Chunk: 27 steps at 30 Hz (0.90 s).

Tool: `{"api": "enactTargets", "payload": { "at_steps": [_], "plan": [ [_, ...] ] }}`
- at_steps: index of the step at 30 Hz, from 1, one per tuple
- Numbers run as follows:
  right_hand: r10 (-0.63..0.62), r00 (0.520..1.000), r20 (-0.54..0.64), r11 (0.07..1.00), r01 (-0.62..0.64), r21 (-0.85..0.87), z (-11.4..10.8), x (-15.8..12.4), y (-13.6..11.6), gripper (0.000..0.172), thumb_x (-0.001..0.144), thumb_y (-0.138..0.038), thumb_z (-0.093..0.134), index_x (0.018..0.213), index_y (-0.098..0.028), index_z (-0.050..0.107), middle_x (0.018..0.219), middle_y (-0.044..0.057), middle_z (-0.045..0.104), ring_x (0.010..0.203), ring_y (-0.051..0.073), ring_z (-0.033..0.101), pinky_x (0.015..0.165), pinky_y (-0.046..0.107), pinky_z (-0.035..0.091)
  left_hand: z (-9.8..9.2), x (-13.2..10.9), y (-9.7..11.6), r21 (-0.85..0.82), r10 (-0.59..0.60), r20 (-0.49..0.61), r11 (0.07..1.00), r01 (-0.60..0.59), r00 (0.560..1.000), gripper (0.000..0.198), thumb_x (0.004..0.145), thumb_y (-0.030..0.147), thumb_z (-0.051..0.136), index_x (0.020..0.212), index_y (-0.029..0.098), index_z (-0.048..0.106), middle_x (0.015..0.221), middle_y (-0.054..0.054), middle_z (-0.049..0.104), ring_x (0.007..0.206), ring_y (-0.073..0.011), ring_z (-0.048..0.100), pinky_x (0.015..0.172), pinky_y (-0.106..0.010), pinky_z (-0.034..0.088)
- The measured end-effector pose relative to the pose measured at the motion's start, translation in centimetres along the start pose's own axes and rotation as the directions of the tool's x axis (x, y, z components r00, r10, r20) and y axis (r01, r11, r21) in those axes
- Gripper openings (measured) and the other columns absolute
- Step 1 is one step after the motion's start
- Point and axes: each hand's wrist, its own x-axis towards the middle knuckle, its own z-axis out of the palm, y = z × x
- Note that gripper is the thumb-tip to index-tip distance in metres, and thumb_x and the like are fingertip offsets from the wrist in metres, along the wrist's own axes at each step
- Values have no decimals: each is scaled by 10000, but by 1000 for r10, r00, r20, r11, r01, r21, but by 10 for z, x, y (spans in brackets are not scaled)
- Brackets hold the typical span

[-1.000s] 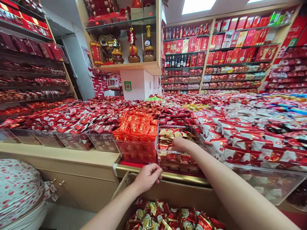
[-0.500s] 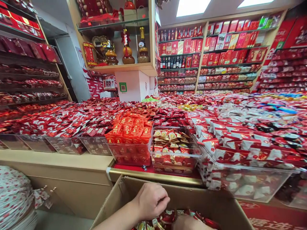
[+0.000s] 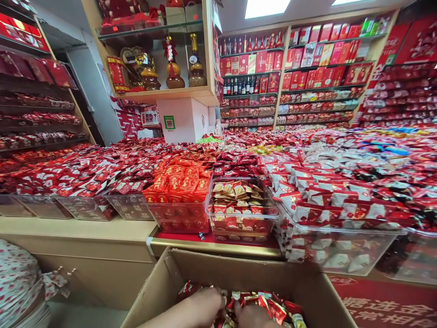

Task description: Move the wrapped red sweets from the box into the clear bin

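My left hand reaches down into an open cardboard box, its fingers among small wrapped sweets in red, gold and white. Motion blur and the sweets hide what those fingers touch. Close beside it, my right hand is also down in the sweets, partly cut off by the bottom edge of the view. Its fingertips are smeared, and I cannot make out whether it grips a sweet. The box stands against the front of the counter, with its far flap edge just below the gold trim.
Clear plastic bins of sweets line the counter: orange-red packets, gold-and-red packets, and white-and-red packets. A person in a dotted garment is at lower left. A display cabinet overhangs the counter; stocked shelves stand behind.
My left hand, curled and raised inside the box before, has dropped into the sweets. My right hand stays low and shows more. The view has shifted slightly, and more sweets are visible.
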Motion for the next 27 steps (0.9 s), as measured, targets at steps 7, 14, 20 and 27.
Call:
{"api": "enactTargets", "payload": {
  "at_steps": [7, 14, 20, 27],
  "plan": [
    [-228, 970, -88, 886, 245, 394, -48, -22, 13, 427, 553, -221, 642, 971, -198, 555, 929, 62, 625, 823, 237, 586, 665, 311, 473, -55, -7, 42, -277, -77, -255, 961, 4, 964, 142, 639, 253, 528, 727, 200, 627, 574, -7, 606, 494, -153, 557, 465, -238, 408],
    [-259, 859, -441, 54, 469, 882, -93, -51, 8, 320, 696, -427, 540, 805, -128, 508, 631, -7, 559, 498, 67, 481, 480, 187, 377, -84, -24, 74, -786, -269, -426, 582, -207, 864, 352, 695, 447, 504, 832, 124, 520, 414, 56, 488, 281, -60, 429, 295, -138, 260],
    [-218, 878, -425, -3, 435, 900, -96, -57, 9, 340, 650, -434, 595, 769, -128, 508, 633, 4, 577, 488, 61, 486, 495, 185, 348, -82, -26, 74, -813, -236, -417, 530, -244, 878, 351, 719, 458, 481, 859, 138, 517, 385, 69, 470, 255, -40, 374, 281, -126, 221],
    [-138, 841, -523, 119, 539, 834, -94, -52, 9, 332, 676, -451, 562, 795, -141, 549, 619, -15, 527, 518, 78, 434, 470, 190, 323, -78, -23, 71, -725, -160, -439, 644, -244, 884, 327, 668, 431, 561, 778, 124, 584, 598, -3, 592, 360, -51, 457, 346, -159, 328]
  ]
}}
